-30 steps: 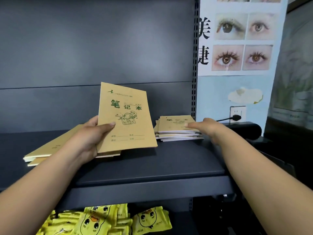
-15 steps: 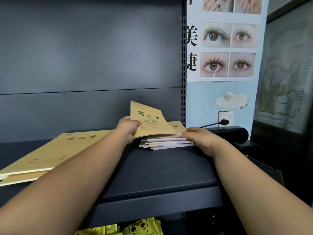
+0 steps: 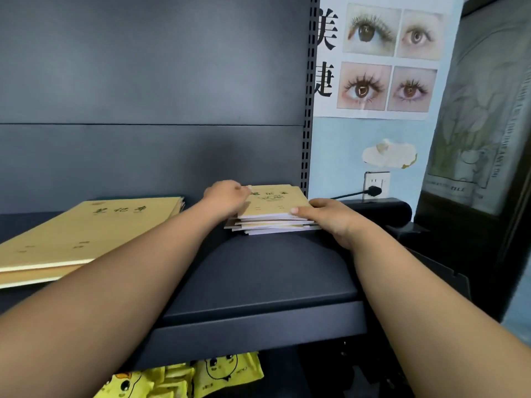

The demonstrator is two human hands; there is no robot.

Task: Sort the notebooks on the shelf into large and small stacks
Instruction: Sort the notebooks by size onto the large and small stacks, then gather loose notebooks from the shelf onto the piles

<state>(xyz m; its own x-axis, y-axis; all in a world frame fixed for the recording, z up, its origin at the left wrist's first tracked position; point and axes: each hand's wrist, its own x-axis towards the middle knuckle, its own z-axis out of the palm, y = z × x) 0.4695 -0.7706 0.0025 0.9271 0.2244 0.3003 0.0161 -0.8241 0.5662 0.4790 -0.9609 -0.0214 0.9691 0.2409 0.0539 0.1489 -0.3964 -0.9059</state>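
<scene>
Tan notebooks [image 3: 270, 201], dark grey shelf [image 3: 258, 271]

Small stack [image 3: 270, 211] right, large stack [image 3: 86, 231] left

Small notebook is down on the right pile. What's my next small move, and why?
Probably square up the small stack: its lower notebooks jut out unevenly at the front, and the left hand and right hand already flank it.
</scene>
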